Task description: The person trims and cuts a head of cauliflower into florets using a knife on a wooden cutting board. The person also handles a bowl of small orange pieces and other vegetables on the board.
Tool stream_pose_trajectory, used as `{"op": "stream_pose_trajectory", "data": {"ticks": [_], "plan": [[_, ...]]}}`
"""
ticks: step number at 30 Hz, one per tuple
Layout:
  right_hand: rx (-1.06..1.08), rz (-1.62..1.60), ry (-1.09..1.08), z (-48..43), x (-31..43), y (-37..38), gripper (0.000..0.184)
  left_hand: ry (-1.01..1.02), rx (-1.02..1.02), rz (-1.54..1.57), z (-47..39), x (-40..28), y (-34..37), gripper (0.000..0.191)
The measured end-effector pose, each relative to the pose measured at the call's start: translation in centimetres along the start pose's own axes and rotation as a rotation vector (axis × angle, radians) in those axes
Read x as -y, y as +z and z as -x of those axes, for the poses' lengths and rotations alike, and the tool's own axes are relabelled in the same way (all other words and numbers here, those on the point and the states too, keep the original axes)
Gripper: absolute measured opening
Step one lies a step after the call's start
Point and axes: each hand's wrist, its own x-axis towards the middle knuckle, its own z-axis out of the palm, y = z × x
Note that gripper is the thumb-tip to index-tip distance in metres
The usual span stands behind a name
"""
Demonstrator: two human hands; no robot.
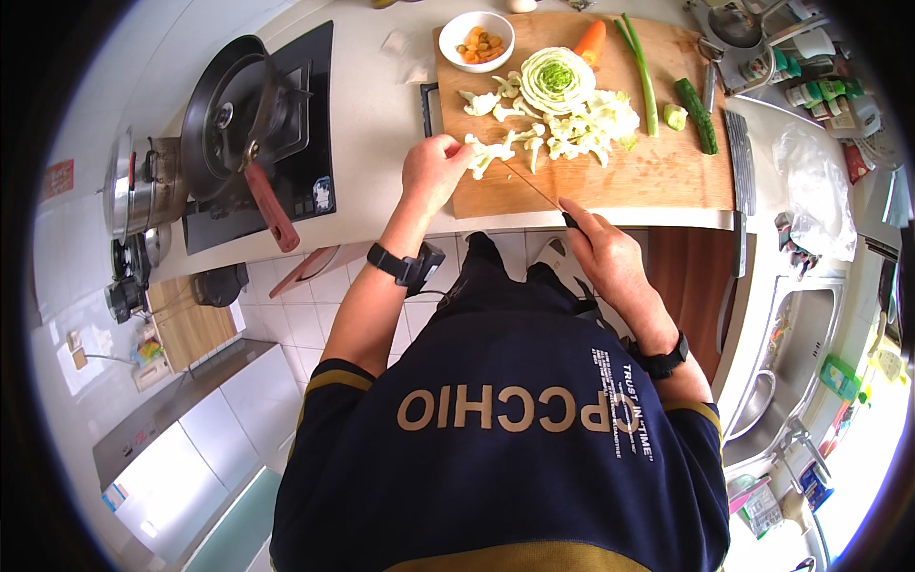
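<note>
My left hand (pixel 431 166) pinches a cauliflower floret (pixel 488 155) at the near left of a wooden cutting board (pixel 665 189). My right hand (pixel 607 250) grips the black handle of a knife (pixel 532 185), whose thin blade points at that floret. Beyond the blade lie several loose cauliflower florets (pixel 572 136). Behind them sits a halved cabbage (pixel 557 77), cut face up. A carrot (pixel 591 44), a green onion (pixel 642 75), a cucumber (pixel 696 114) and a short pale green vegetable piece (pixel 675 116) also rest on the board. At its far left corner stands a white bowl (pixel 447 44) with orange pieces.
To the left, a lidded frying pan (pixel 204 143) sits on a black cooktop (pixel 314 186), its red handle (pixel 270 207) jutting towards the counter edge. A second knife with a dark blade (pixel 740 154) lies right of the board. Further right are a plastic bag (pixel 822 193) and a steel sink (pixel 808 336).
</note>
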Motion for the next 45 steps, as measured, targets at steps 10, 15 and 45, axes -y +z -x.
{"op": "stream_pose_trajectory", "data": {"ticks": [10, 15, 45], "plan": [[-0.55, 0.33, 0.275, 1.3, -9.9, -5.1, 0.045, -0.175, 0.206, 0.679, 1.6, 0.6, -0.7, 0.025], [-0.676, 0.205, 0.273, -0.6, -12.4, -4.3, 0.048, -0.231, 0.301, 0.858, 2.4, -0.6, -0.5, 0.027], [-0.448, -0.52, 0.248, -6.0, -6.8, -3.5, 0.033, -0.151, 0.544, 1.383, 2.8, -1.2, 0.7, 0.03]]}}
